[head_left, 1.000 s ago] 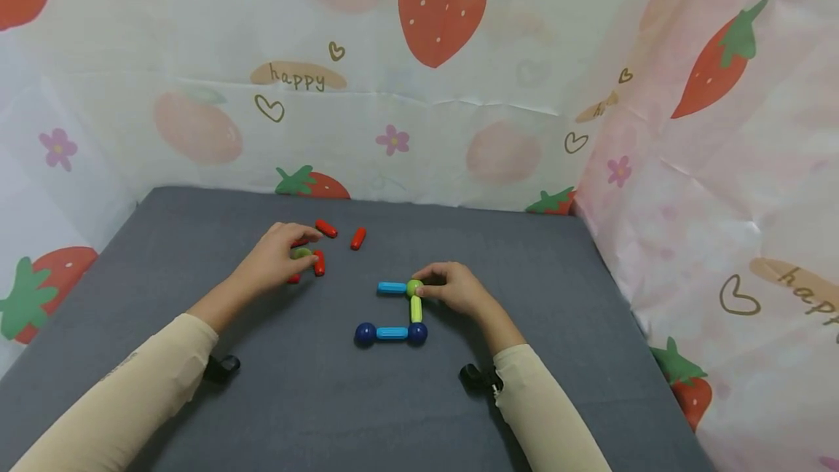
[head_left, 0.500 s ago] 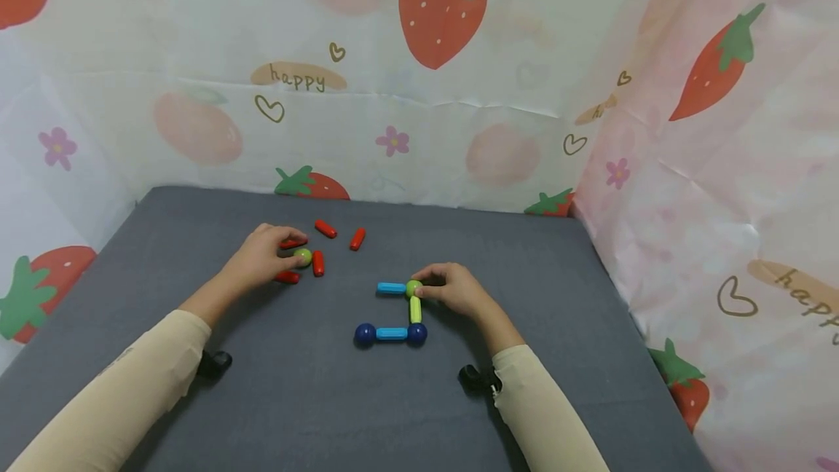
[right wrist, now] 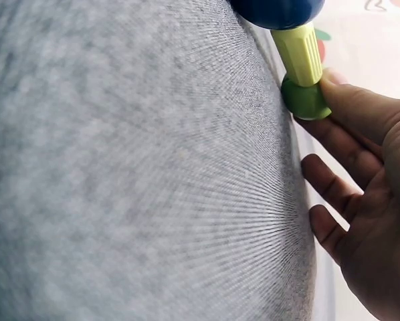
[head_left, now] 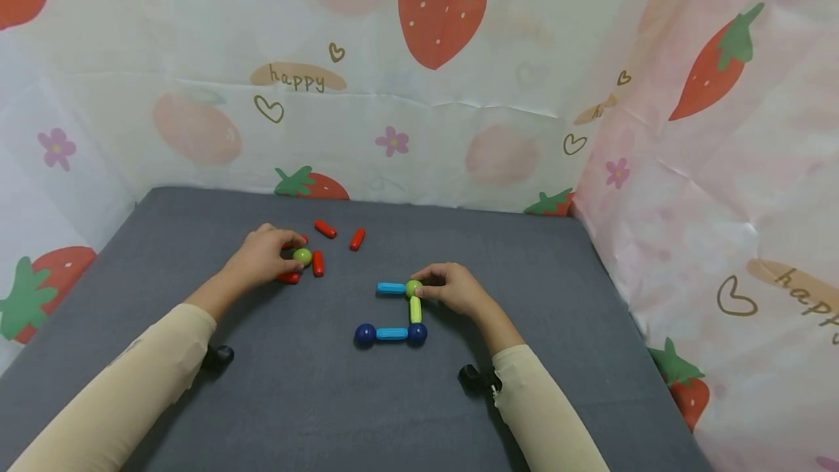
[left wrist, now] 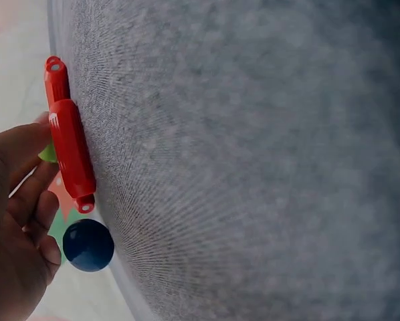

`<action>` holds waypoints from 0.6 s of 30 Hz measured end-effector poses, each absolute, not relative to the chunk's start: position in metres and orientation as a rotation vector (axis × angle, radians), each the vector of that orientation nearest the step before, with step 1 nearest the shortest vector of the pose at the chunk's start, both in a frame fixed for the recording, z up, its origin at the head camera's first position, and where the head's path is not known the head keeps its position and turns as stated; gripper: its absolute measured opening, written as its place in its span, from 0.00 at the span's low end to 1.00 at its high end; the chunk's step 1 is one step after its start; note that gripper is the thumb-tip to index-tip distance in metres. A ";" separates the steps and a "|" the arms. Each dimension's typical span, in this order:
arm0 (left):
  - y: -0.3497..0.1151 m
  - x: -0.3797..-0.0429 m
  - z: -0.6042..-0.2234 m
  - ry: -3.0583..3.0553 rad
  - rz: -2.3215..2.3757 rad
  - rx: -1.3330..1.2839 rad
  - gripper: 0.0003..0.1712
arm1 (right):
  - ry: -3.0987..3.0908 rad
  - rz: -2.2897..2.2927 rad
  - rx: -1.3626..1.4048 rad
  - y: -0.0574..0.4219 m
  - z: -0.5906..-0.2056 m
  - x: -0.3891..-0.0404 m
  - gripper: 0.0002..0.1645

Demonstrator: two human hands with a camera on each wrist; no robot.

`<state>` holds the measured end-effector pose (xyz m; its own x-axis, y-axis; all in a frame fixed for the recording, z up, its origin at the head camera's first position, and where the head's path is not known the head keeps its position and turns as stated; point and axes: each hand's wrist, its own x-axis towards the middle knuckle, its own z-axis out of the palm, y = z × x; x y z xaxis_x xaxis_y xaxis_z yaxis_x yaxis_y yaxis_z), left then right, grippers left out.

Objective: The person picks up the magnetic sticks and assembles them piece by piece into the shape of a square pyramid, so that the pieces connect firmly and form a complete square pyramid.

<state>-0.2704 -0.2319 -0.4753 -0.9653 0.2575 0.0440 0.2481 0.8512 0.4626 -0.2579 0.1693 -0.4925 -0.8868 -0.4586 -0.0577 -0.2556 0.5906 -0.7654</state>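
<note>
My left hand (head_left: 261, 255) is at the back left, with thumb and index finger pinching a light green ball (head_left: 302, 257). Red magnetic sticks lie close about it: one stick (head_left: 318, 264) just right of the ball, another (head_left: 288, 278) partly under the hand. In the left wrist view a red stick (left wrist: 71, 147) partly covers the green ball, and a dark blue ball (left wrist: 87, 245) sits near the fingers. My right hand (head_left: 455, 288) pinches a second green ball (head_left: 414, 288), which joins a light blue stick (head_left: 391, 288) and a yellow-green stick (head_left: 416, 309).
The yellow-green stick runs down to a dark blue ball (head_left: 416, 333). From there a light blue stick (head_left: 392, 333) leads left to another dark blue ball (head_left: 365, 334). Two loose red sticks lie farther back, one (head_left: 325, 229) left of the other (head_left: 357, 239). Grey cloth (head_left: 314, 399) covers the table.
My left hand has drawn back slightly left, its fingertips now at the green ball's sides rather than reaching past it. My right hand and the joined pieces have stayed put.
</note>
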 end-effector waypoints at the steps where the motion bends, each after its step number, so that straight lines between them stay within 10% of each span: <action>1: -0.231 -0.271 -0.475 3.007 0.737 0.410 0.23 | 2.572 -1.182 -0.592 0.169 -0.493 -0.258 0.14; 18: -0.226 -0.271 -0.472 3.041 0.686 0.434 0.21 | 2.570 -1.194 -0.578 0.170 -0.495 -0.259 0.14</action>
